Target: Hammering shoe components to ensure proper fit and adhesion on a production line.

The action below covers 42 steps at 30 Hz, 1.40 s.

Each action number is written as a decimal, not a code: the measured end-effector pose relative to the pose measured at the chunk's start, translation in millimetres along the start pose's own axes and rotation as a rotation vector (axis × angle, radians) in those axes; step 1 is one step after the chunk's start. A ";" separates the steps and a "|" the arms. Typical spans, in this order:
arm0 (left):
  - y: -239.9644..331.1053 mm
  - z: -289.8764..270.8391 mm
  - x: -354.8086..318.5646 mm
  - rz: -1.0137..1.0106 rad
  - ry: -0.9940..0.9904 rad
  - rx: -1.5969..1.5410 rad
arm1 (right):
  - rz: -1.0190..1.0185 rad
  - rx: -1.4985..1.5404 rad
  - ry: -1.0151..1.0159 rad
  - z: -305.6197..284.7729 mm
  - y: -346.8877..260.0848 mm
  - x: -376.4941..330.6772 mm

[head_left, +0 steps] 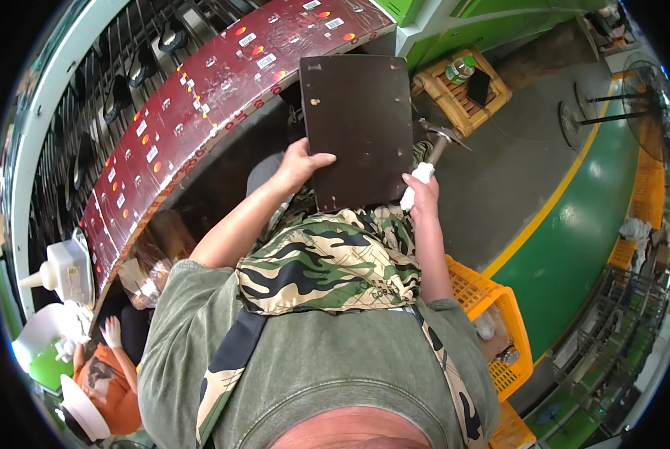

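Observation:
A dark brown rectangular board (359, 127) stands over my lap, with small pale worn spots along its edges. My left hand (299, 166) grips its left edge, the thumb lying on the face and the other fingers partly hidden. In my right hand (423, 196) is a hammer (438, 153), held by its white-wrapped handle beside the board's right edge. The metal head points away from me and sits apart from the board. A camouflage apron (327, 262) covers my lap below the board.
A long dark red table (200, 97) with stickers curves along the left, beside a rack of black-and-metal parts (118, 97). Ahead right stands a bamboo stool (454, 105) bearing a bottle and phone. A yellow crate (511, 329) is at my right. Another person (110, 382) works lower left.

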<state>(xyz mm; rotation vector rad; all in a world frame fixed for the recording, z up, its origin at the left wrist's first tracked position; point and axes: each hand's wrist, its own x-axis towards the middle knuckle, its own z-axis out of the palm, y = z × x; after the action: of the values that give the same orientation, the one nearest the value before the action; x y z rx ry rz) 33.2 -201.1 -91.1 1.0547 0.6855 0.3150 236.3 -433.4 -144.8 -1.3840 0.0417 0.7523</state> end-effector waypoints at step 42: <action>-30.9 -40.2 170.0 -0.580 0.152 0.658 | -0.168 -0.604 -0.001 44.8 28.7 72.2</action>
<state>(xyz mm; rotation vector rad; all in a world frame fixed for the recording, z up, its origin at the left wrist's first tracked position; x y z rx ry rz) 132.5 -95.0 -192.8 1.3943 1.2415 -0.3659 259.9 -360.9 -191.9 -1.9307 -0.3238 0.6478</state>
